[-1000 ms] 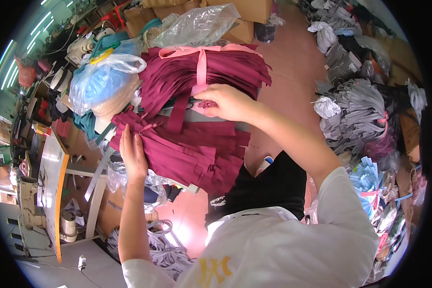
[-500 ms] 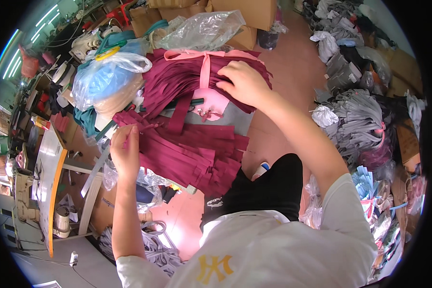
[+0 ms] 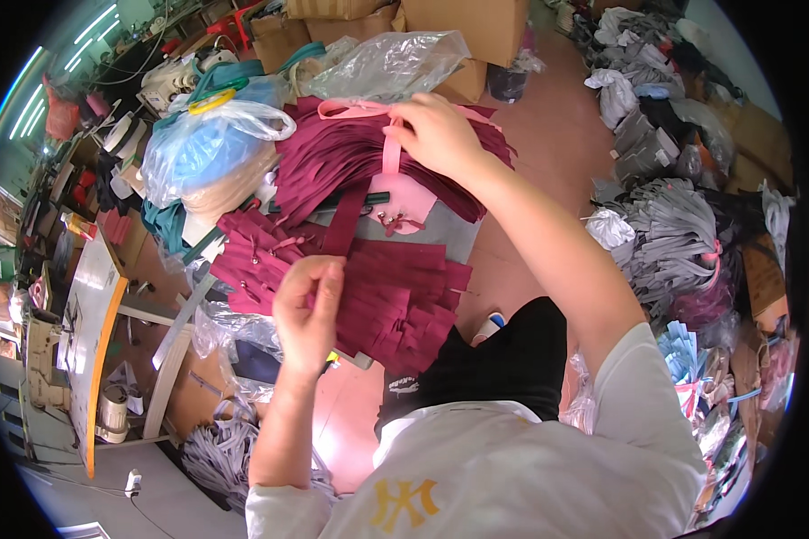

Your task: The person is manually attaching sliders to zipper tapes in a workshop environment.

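Observation:
A thick bundle of maroon fabric strips (image 3: 333,148), possibly zipper tapes, lies ahead of me, tied with a pink ribbon (image 3: 392,157). My right hand (image 3: 436,135) bends its fingers over the ribbon's crossing on top of the bundle; its fingertips hide what they grip. Nearer to me is a layered pile of maroon strips (image 3: 395,301), with small metal pieces like zipper sliders at its left end. Over this pile my left hand (image 3: 307,310) is closed, thumb against fingers, close to the end of a single maroon strip (image 3: 346,220). Small metal pieces sit on a pink patch (image 3: 409,202) between bundle and pile.
Left of the bundle sits a clear plastic bag (image 3: 202,148) with blue contents. Cardboard boxes (image 3: 467,31) and a clear plastic sheet (image 3: 391,67) are behind it. Grey strip bundles (image 3: 665,225) line the right side. An orange-edged table (image 3: 94,332) stands at left.
My left hand has moved right and nearer to me, from the pile's left end to over its middle. My right hand has shifted left along the bundle onto the pink ribbon.

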`<state>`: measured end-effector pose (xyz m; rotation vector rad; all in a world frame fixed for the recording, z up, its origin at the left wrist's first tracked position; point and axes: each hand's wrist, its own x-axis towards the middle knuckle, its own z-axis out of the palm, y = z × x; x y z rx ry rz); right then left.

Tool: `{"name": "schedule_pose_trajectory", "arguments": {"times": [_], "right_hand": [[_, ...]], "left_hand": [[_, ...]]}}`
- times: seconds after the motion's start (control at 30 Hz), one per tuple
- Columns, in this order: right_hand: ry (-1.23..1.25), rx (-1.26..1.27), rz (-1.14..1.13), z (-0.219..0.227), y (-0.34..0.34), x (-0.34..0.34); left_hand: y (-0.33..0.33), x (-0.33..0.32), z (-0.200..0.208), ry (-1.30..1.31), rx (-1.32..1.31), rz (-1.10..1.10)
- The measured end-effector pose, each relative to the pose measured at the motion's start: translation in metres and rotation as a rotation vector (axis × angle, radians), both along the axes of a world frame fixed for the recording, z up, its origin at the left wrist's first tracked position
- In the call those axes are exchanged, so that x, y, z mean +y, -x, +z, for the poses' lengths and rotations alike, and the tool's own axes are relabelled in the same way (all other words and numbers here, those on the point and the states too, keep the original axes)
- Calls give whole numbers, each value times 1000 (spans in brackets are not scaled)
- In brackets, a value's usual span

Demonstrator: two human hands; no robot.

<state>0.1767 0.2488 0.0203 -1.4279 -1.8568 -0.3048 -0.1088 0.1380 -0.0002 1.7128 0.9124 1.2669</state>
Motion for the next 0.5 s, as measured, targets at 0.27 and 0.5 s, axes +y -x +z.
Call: {"name": "schedule_pose_trajectory", "arguments": {"times": [0.27,0.5], "right_hand": [[126,-63,-34,11,18,29],[51,-232,-28,2,27,28]], "left_hand": [[-10,-38,-7,63,-50,-74],[-7,-56,-13,147,-118,-71]]}}
